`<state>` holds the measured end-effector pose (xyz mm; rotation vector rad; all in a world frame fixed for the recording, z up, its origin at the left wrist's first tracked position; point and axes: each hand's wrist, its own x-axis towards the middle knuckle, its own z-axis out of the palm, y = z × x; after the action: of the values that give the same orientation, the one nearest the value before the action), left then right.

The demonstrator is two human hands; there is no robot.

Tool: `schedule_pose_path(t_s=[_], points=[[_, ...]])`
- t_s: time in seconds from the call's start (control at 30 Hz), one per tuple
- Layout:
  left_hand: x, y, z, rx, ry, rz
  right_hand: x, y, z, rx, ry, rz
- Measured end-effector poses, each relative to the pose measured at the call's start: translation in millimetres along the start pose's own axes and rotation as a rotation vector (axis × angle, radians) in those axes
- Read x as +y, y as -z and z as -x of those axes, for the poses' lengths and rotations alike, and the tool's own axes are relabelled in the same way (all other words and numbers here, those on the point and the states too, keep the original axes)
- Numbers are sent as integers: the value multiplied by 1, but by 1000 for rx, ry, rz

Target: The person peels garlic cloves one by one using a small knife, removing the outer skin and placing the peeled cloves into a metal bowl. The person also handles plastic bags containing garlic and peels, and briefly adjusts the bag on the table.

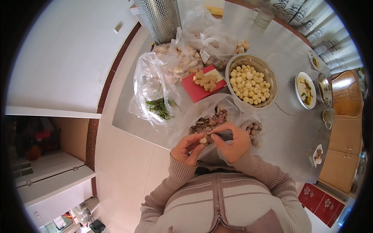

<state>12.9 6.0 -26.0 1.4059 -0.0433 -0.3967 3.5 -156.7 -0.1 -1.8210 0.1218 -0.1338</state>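
Observation:
My left hand (187, 150) holds a small, round, pale bulb (203, 140), probably single-clove garlic, between thumb and fingertips. My right hand (234, 142) pinches at dark, papery skin on top of the bulb, and its fingertips almost meet those of my left. Just beyond my hands, a clear plastic bag (201, 112) lies spread with brown and purplish skins (210, 120) in it. Unpeeled bulbs (253, 132) sit to the right of my right hand. Farther off, a steel bowl (273, 92) contains many peeled, cream-coloured bulbs (249, 84).
A ginger root (205, 81) rests on a red box (193, 92). Plastic bags hold green vegetables (160, 108) and garlic (186, 59). A perforated metal cylinder (158, 20) stands behind. Toward the right are a plate with food remains (305, 90), a small steel bowl (324, 88) and glass mugs (264, 17).

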Motion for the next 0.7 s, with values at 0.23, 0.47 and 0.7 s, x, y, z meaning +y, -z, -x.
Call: schedule_pose_path(t_s=[0.23,0.47,0.7], points=[[4,-1,-1,-51,51,232,7,2,-1,13,-64,23],[7,1,-1,-102,148,371,-1,7,-2,6,-50,49],[1,3,-3,-109,218,381,1,10,-2,0,-83,-25]])
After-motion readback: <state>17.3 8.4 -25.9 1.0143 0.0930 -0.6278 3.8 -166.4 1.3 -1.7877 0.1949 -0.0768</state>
